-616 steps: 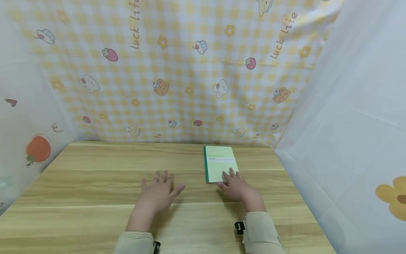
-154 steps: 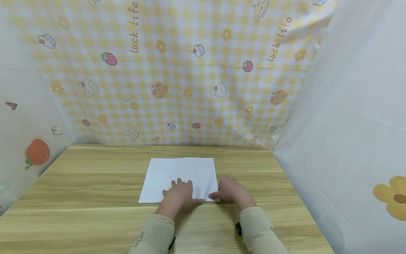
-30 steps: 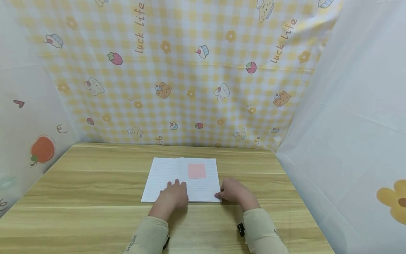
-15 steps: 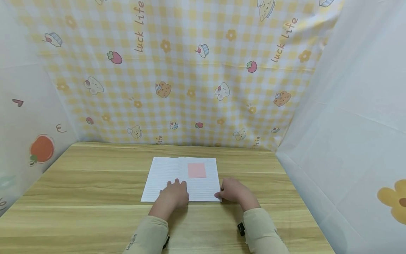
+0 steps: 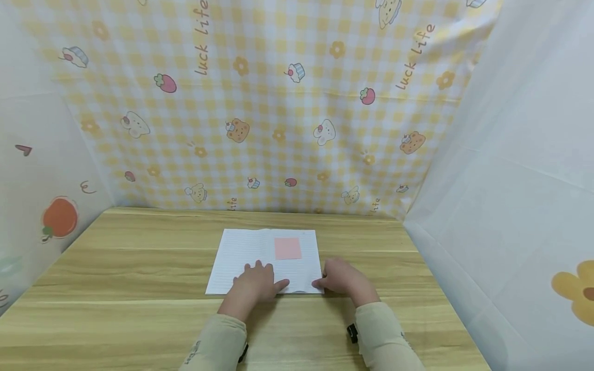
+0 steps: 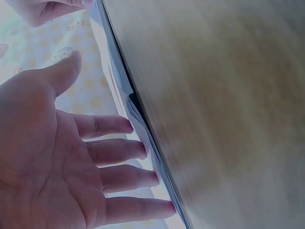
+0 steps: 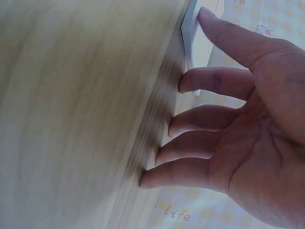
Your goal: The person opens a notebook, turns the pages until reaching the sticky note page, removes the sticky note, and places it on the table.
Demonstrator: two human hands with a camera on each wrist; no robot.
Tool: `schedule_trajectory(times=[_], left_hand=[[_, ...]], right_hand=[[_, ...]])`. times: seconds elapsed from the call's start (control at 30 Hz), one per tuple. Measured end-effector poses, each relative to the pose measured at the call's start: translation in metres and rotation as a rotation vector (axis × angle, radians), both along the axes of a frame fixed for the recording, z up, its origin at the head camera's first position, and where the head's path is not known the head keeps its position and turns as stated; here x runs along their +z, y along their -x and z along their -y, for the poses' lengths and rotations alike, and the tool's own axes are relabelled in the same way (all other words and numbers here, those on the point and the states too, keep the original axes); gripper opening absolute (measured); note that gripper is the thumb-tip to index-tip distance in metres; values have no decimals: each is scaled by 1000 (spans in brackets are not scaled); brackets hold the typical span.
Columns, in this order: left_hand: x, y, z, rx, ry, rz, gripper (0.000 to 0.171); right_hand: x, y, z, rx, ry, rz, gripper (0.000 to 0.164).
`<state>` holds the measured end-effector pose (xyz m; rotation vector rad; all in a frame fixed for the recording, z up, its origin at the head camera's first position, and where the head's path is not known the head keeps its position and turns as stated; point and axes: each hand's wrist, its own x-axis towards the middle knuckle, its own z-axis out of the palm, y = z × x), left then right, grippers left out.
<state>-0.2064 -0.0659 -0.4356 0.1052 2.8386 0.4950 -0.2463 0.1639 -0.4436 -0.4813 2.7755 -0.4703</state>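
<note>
An open notebook (image 5: 297,270) with white lined pages lies on the wooden table. A pink square paper (image 5: 287,248), like a sticky note, is on its right page. My left hand (image 5: 252,283) rests its fingertips on the left page by the fold, and its thumb reaches over the right page. In the left wrist view its fingers (image 6: 119,151) are straight. My right hand (image 5: 343,278) touches the notebook's lower right corner with its thumb (image 7: 224,33). Its other fingertips stand on the table beside the notebook. The right page's near edge bows up slightly.
The wooden table (image 5: 153,257) stretches out around the notebook. A yellow checked curtain (image 5: 278,103) hangs along its back edge. White sheets stand at the left and right sides.
The closed green notebook was opened, and the pink paper appeared on the right page. Within the last half second my left thumb stretched rightward, my right thumb slid slightly left, and the page edge bowed.
</note>
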Motion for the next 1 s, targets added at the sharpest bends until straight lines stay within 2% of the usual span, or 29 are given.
schedule_trajectory(times=[0.2, 0.4, 0.63, 0.83, 1.0], left_hand=[[2, 0, -2, -7, 5, -9, 82], [5, -2, -4, 7, 5, -12, 84], [4, -1, -6, 27, 6, 15, 96], [3, -1, -7, 34, 6, 12, 96], [2, -2, -8, 36, 2, 4, 95]], right_hand=[[2, 0, 2, -6, 13, -2, 55], [0, 1, 4, -24, 10, -5, 54], [0, 0, 5, -37, 12, -2, 51], [1, 0, 5, -46, 18, 0, 44], [-1, 1, 4, -40, 11, -2, 48]])
